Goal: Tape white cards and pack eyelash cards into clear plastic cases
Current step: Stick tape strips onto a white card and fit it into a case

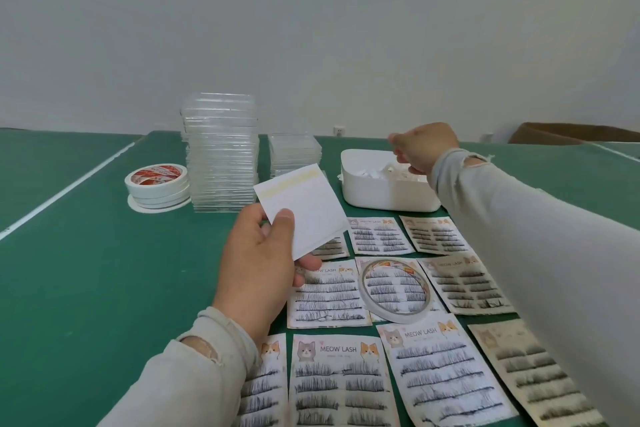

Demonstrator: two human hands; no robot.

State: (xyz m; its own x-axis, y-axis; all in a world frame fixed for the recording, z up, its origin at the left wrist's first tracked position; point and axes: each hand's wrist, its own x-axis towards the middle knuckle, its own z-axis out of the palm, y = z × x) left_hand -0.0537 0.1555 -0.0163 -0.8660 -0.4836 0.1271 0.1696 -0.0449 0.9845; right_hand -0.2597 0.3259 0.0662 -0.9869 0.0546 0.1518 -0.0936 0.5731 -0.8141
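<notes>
White card (pixel 304 208) is pinched by left hand (pixel 256 274), frame centre; right hand (pixel 420 149), upper right over white bin (pixel 381 191), grip unclear. Exposed tape strip could be snagged on fingers.

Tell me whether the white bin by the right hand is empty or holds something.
Holds something. The white bin is open-topped, with white paper scraps piled inside, under the right hand.

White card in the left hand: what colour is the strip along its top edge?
Pale yellow, on the white card; head view, the only one.
</notes>
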